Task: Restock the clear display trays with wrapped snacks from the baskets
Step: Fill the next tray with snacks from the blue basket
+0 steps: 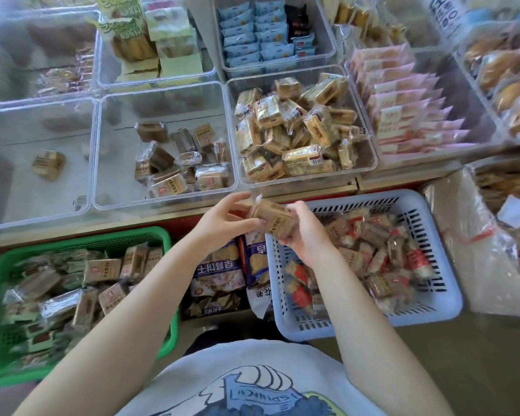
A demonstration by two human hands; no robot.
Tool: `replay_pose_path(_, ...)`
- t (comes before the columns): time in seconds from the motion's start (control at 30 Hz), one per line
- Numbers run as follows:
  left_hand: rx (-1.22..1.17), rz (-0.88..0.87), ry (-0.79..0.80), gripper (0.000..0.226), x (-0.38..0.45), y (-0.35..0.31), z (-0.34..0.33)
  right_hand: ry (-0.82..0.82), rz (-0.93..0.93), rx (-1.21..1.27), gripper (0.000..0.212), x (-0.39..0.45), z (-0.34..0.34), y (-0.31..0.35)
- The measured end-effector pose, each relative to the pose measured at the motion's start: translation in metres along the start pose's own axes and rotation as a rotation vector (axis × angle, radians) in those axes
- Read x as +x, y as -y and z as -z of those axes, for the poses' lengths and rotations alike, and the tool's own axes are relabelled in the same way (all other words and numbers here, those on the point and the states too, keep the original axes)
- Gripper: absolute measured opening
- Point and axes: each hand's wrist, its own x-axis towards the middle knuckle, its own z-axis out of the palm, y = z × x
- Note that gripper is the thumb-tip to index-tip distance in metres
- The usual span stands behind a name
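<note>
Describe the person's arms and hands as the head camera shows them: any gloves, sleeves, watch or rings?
Both forearms are bare up to the bottom edge of the frame, with no sleeve showing on them. The left hand and the right hand wear no gloves, and no watch, bracelet or ring can be seen. Below, the person wears a light grey top printed with a blue and white graphic.

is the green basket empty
No, the green basket is full of wrapped snacks piled up to its rim.
</note>
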Motion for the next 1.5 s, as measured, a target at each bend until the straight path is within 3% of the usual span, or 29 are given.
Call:
replay_pose_path(0.07,-0.045,-0.042,0.001,0.04,-0.005,-0.006,0.004,0.115,0.001,-0.129,0.047,0.001,-0.021,0.005)
replay_pose_path(0.17,-0.091,-0.042,-0.17,0.022,-0.01,-0.005,0.022,0.141,0.049,-0.196,0.065,0.006,-0.04,0.009)
replay_pose_path(0.27,-0.198,-0.052,-0.45,0.023,-0.007,-0.001,0.053,0.043,0.076,-0.222,0.047,0.01,-0.047,0.006)
replay_pose_path(0.37,0.045,-0.155,-0.62,0.038,0.007,0.006,0.085,0.034,0.061,-0.221,0.035,0.014,-0.055,-0.002)
replay_pose_path(0.43,0.335,-0.102,-0.495,0.048,0.023,0.018,0.1,0.042,0.049,-0.238,0.031,0.012,-0.061,-0.007)
replay_pose_path(0.5,0.68,0.054,-0.267,0.052,0.029,0.026,0.103,0.046,0.055,-0.257,0.029,0.008,-0.063,-0.009)
replay_pose_path(0.57,0.831,0.066,-0.228,0.049,0.025,0.028,0.094,0.03,0.07,-0.276,0.028,0.005,-0.058,-0.008)
replay_pose_path(0.67,0.631,-0.204,-0.456,0.031,0.007,0.008,0.063,-0.086,0.106,-0.352,0.024,0.005,-0.035,-0.009)
replay_pose_path(0.7,0.553,-0.255,-0.454,0.027,0.002,0.0,0.051,-0.16,0.117,-0.375,0.021,0.005,-0.022,-0.011)
replay_pose_path(0.83,0.465,-0.152,-0.018,0.019,0.0,-0.024,-0.005,-0.509,0.15,-0.625,0.012,0.007,0.051,-0.031)
replay_pose_path(0.93,0.522,-0.071,0.167,0.017,0.008,-0.025,-0.04,-0.655,0.054,-0.902,0.036,0.008,0.113,-0.055)
replay_pose_path(1.13,0.509,0.006,0.24,0.015,0.019,-0.026,-0.077,-0.619,-0.076,-1.228,0.076,0.017,0.176,-0.082)
replay_pose_path(1.33,0.496,0.064,0.23,0.015,0.023,-0.022,-0.087,-0.601,-0.14,-1.402,0.08,0.021,0.179,-0.096)
replay_pose_path(1.5,0.409,0.103,0.214,0.011,0.03,-0.015,-0.087,-0.614,-0.065,-1.162,0.078,0.003,0.16,-0.078)
